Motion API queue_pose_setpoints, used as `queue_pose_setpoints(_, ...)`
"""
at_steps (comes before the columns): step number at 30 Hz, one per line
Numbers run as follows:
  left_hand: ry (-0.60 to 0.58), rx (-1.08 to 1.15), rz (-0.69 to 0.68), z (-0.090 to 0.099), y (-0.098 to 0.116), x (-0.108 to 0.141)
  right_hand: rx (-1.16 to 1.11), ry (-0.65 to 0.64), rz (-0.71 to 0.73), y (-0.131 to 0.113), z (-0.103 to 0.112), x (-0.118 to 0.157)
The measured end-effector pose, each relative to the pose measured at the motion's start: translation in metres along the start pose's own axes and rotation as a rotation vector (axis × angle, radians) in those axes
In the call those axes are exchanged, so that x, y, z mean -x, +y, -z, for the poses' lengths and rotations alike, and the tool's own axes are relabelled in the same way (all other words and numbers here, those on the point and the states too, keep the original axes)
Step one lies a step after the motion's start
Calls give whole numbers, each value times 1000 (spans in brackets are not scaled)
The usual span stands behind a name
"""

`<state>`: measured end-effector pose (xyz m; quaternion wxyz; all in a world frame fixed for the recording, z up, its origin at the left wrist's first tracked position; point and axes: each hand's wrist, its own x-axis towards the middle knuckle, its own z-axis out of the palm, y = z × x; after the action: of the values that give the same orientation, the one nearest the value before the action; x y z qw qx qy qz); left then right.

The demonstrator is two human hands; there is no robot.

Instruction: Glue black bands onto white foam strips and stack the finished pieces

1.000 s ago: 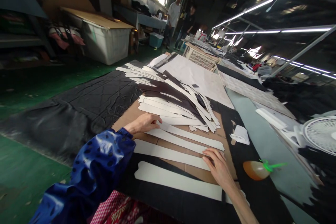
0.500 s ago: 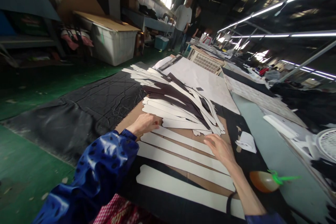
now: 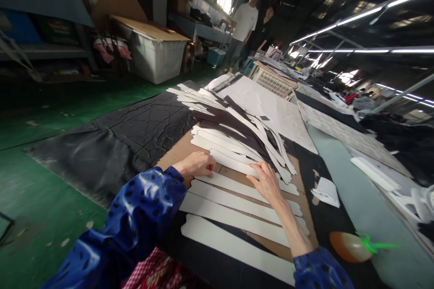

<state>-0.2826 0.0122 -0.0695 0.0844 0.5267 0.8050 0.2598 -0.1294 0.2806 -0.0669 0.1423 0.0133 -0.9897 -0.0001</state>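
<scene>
My left hand (image 3: pixel 196 165) is closed at the left end of the white strips, its thumb and fingers drawn together; what they may hold is hidden. My right hand (image 3: pixel 266 180) pinches the near edge of a long white strip (image 3: pixel 230 161) at the front of the pile. Behind it, the pile of white and dark brown strips (image 3: pixel 233 128) fans out across brown cardboard (image 3: pixel 172 150). Toward me, several similar white strips lie spread in a row, with the nearest strip (image 3: pixel 233 246) partly over black material.
An amber bottle with a green tip (image 3: pixel 351 246) lies at the right. Nearby is a folded white piece (image 3: pixel 326 192). Black sheeting (image 3: pixel 111 149) covers the left side. A plastic crate (image 3: pixel 273 83) stands beyond the white sheet, and two people stand farther back.
My right hand has moved left and away from me, from the row's right end onto the strip at the pile's front. My left hand stays near the strips' left ends. The view has shifted slightly.
</scene>
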Motion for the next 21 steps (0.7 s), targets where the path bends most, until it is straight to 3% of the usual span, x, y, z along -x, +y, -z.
queue_pose_setpoints(4, -29, 14, -33, 4, 6, 1, -136, -73, 33, -28, -6, -1)
queue_pose_setpoints(8, 8, -18, 63, 10, 12, 1, -250, -97, 4, -30, -5, -1)
queue_pose_setpoints(14, 169, -166, 60, 14, 10, 5, -189, 28, -173, 16, 12, 44)
queue_pose_setpoints(17, 141, -220, 47, 10, 6, 5, -44, 16, -288, 45, 8, 77)
queue_pose_setpoints(21, 70, -165, 24, 3, 2, 2, -64, 40, -332, 74, -5, 105)
